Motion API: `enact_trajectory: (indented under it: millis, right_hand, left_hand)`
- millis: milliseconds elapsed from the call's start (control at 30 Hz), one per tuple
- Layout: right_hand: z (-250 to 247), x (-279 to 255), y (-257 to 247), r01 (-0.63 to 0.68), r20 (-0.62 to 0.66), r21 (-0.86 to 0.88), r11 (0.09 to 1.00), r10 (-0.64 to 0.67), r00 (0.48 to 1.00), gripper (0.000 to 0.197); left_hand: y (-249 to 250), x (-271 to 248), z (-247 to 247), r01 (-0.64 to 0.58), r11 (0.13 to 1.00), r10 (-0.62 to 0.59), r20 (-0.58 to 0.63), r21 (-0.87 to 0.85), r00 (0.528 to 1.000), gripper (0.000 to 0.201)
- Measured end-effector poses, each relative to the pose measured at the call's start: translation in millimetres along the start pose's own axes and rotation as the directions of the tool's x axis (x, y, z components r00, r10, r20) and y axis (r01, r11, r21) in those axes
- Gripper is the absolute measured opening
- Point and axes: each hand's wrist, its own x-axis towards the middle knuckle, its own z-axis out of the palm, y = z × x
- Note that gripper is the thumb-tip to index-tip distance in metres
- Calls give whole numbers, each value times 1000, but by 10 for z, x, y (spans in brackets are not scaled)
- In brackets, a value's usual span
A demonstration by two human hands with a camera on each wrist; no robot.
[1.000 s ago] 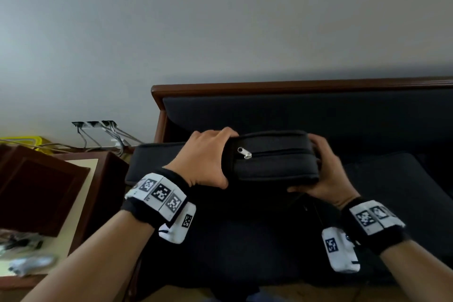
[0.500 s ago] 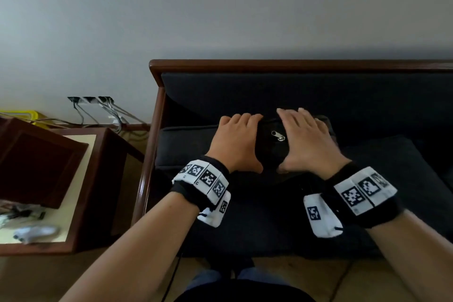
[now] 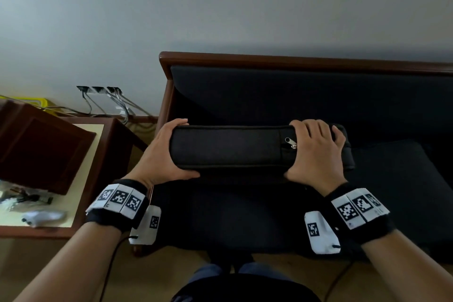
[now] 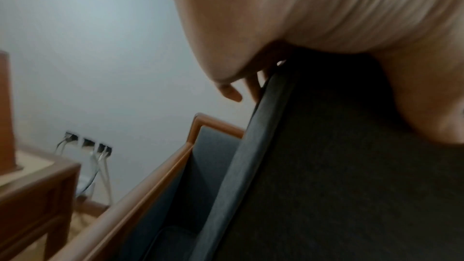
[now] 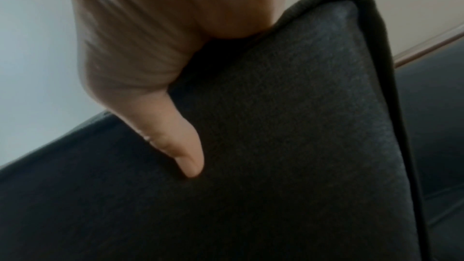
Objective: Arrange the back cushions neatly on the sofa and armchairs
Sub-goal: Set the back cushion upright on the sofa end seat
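A: We're seeing the cushion (image 3: pixel 230 148) standing on edge above the sofa (image 3: pixel 294 95) seat, long axis running nine to three o'clock, zipper (image 3: pixel 291 142) edge up.

B: Left hand (image 3: pixel 160 152) is clamping its nine o'clock end; right hand (image 3: pixel 316 152) is curling over the three o'clock end, where the corner's hidden. Half a second ago, both palms were lying flat, close together.

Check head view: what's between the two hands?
The cushion's top edge spans the whole stretch between the left hand and the right hand, with the zipper pull right beside the right hand. Shows in the head view.
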Motion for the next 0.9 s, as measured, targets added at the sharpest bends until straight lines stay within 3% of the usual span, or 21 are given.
enact_trajectory:
  millis: [233,333,433,533,633,800,900]
  right_hand:
    - [-90,-33,225,-57,-30,108,993,60,998,90]
    - [-243,-20,473,-132,-7,212,968,137,991,93]
    - [-328,19,744,-229,109,335,914,204,973,105]
    - [-162,-21,903,-245,145,466,850,200,969,112]
    - [225,-89,870,-266,146,594,759,223,964,115]
    - [799,-198,704,-447,326,646,619,306,895,118]
    - [777,-338,818,-516,387,723,460,349,854,106]
  left_hand:
    - [280,40,134,-85,996,87,-138,22,987,87]
    - [688,138,95,-180,983,185,-154,44,971,79]
    - [1253,286,-15,-274,958,283,-157,80,946,76]
    - [1695,368,-23,-347,926,366,-124,151,922,74]
    - [1810,430,208,-364,905,385,-59,218,921,72]
    - [1655,548,866,-343,910,328,100,234,939,82]
    - [1733,660,1123,-373,890,340,165,261,926,89]
